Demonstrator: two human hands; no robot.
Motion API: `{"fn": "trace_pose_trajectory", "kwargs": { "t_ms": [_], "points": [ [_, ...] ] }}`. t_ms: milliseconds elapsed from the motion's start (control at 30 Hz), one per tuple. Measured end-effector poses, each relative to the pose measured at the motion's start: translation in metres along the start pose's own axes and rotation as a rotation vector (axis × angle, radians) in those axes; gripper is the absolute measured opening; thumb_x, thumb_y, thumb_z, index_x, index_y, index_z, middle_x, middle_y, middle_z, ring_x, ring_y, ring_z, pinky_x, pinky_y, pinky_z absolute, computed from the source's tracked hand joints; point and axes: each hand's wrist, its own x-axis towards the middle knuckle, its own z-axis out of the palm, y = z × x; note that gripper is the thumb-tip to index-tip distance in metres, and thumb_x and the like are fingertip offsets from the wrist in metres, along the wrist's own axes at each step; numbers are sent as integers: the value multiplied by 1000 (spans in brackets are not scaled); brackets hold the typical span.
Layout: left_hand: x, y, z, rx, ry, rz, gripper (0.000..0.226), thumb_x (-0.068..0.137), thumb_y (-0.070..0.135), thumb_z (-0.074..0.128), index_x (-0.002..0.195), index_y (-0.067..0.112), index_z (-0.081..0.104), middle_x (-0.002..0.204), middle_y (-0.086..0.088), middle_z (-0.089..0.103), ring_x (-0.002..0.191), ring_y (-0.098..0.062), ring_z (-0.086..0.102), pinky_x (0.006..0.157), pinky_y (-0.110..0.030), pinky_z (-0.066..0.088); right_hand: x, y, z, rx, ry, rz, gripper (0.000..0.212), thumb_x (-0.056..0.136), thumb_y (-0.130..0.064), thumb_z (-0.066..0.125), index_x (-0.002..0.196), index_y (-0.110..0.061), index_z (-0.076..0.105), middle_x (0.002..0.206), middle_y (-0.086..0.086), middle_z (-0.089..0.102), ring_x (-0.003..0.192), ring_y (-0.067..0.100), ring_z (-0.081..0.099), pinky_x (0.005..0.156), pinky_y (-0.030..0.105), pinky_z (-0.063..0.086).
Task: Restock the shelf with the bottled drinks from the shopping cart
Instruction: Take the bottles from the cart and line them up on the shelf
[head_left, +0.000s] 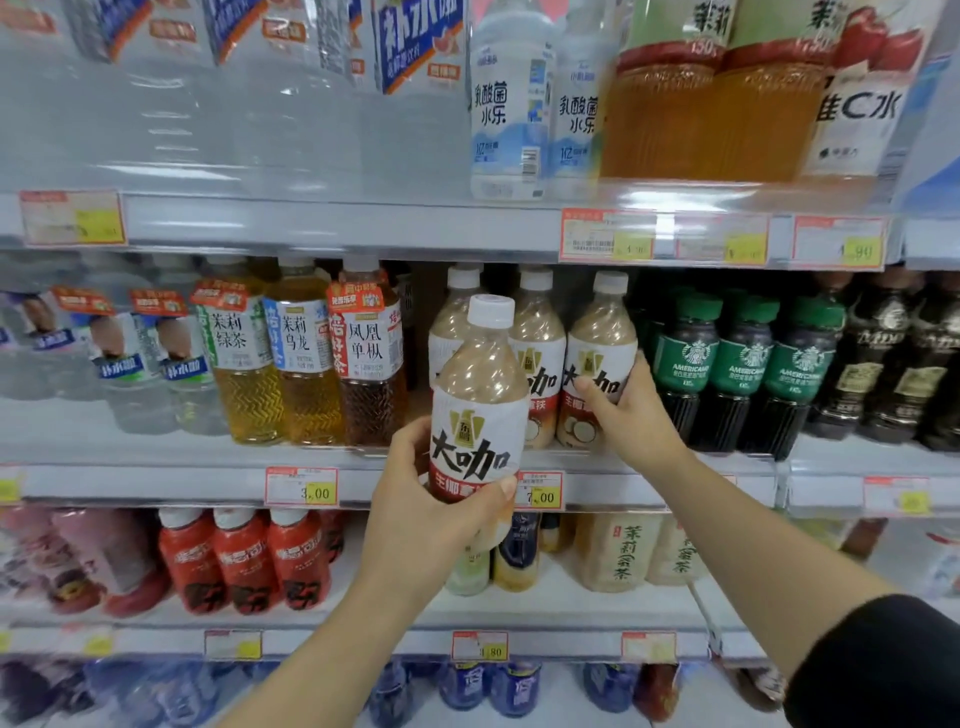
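Supermarket shelving fills the view, stocked in tiers with bottled drinks; the middle shelf (156, 483) carries tea bottles (306, 358) at left, beige milk-coffee bottles at centre and green-capped Americano bottles (743, 364) at right. The left hand (431, 504) grips a white-capped milk-coffee bottle (478, 400) upright in front of that shelf, thumb across the lower label and fingers curled round its left side; this held bottle overlaps the ones standing behind it. The right hand (631, 415) wraps the rightmost shelved milk-coffee bottle (597, 353), thumb on the label front and fingers curled round its right side, just beside the Americano row. A yellow 7.00 price tag (540, 491) sits on the shelf rail below; red bottles (244, 556) line the tier beneath; a black sleeve (883, 660) shows at lower right.
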Motion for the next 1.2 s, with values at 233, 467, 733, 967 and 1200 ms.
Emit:
{"fn": "trace_pose_trajectory", "kwargs": {
  "t_ms": [233, 467, 733, 967, 1200],
  "points": [
    [-3, 0, 4, -1, 5, 3, 65, 57, 32, 84, 110, 41, 46, 94, 32, 62, 86, 19, 56, 62, 0, 44, -43, 11, 21, -299, 317, -13, 78, 82, -19, 70, 145, -18, 25, 136, 6, 42, 127, 19, 37, 98, 25, 33],
    [-2, 8, 6, 0, 8, 20, 68, 59, 31, 83, 114, 39, 44, 100, 25, 60, 87, 20, 56, 64, -2, 45, -19, 13, 26, -485, 312, 152, 79, 88, -11, 58, 148, -27, 10, 126, 12, 52, 108, 31, 51, 69, 37, 44],
    [-10, 5, -6, -37, 36, -12, 77, 42, 52, 78, 112, 46, 47, 98, 31, 63, 87, 13, 60, 60, -13, 52, 15, 8, 24, -396, 188, 241, 65, 86, -8, 55, 143, -12, 24, 122, 19, 53, 106, 37, 55, 80, 42, 45],
    [-8, 1, -8, -4, 39, -8, 63, 56, 34, 85, 105, 48, 49, 96, 34, 62, 85, 14, 60, 60, -2, 45, 33, 12, 27, -368, 162, 269, 66, 85, -7, 56, 142, -8, 24, 123, 25, 51, 110, 42, 52, 89, 48, 45],
    [-8, 2, 3, 21, 31, 16, 65, 57, 34, 85, 108, 47, 47, 97, 38, 59, 87, 18, 56, 60, 1, 43, -8, -22, 3, -35, 100, 44, 48, 91, -23, 57, 136, -16, 40, 118, -5, 58, 106, 12, 57, 91, 25, 44]
  ]
}}
